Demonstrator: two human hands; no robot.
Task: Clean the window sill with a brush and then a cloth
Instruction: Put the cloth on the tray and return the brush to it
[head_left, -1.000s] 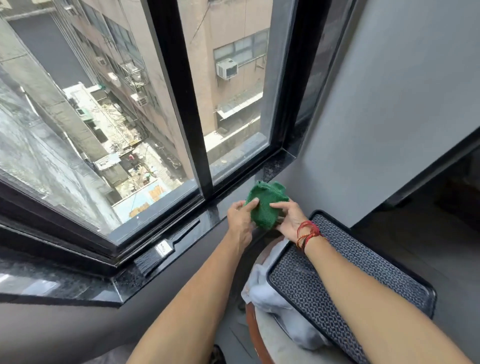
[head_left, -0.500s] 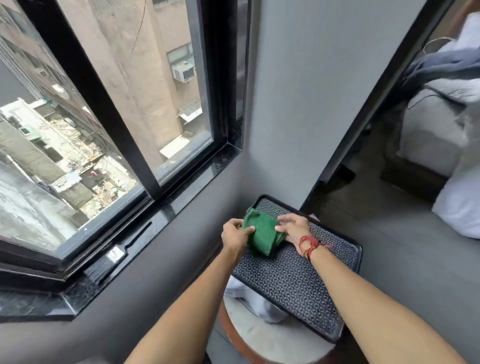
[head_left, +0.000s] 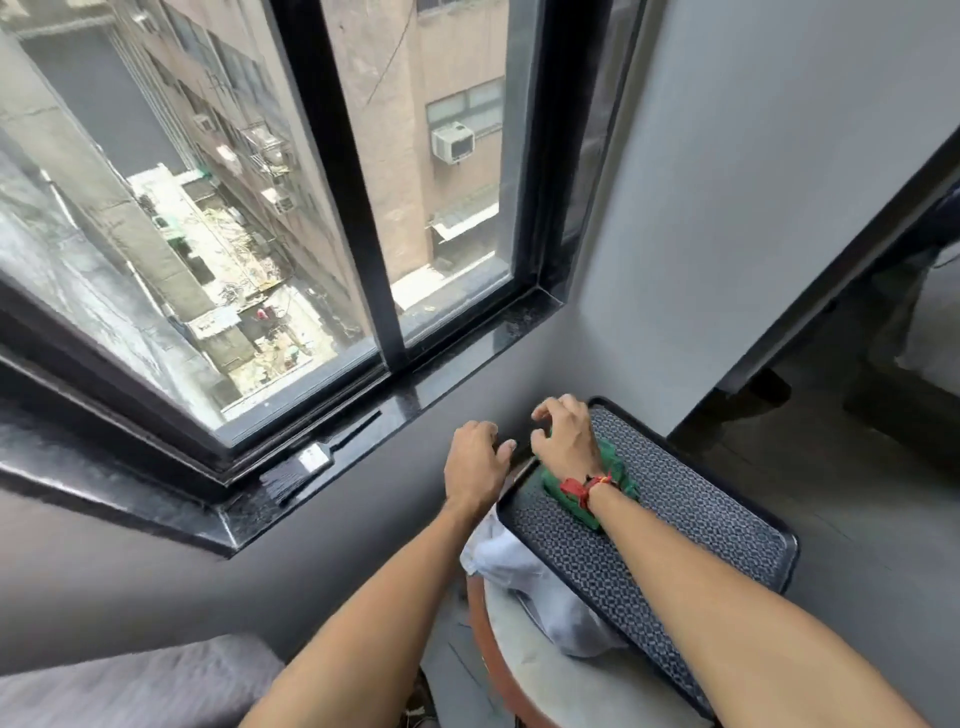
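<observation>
A folded green cloth (head_left: 619, 470) lies on a black patterned tray (head_left: 701, 525), partly hidden under my right wrist. Just above the cloth hovers my right hand (head_left: 566, 434), fingers spread and curled, gripping nothing. At the tray's near-left corner is my left hand (head_left: 475, 460), with loose fingers and nothing in it. A black brush (head_left: 306, 462) rests flat on the black stone window sill (head_left: 467, 358), to the left of both hands, handle pointing right along the sill.
The tray sits on a round stool (head_left: 493, 644) with a white cloth (head_left: 514, 566) beneath it. Behind the sill stands a black-framed window (head_left: 343, 171). A grey wall (head_left: 753, 182) closes the right side. A grey cushion (head_left: 145, 686) lies at lower left.
The green cloth went from both hands, near the sill, down onto the tray. Both hands let it go. My view swung back left toward the window.
</observation>
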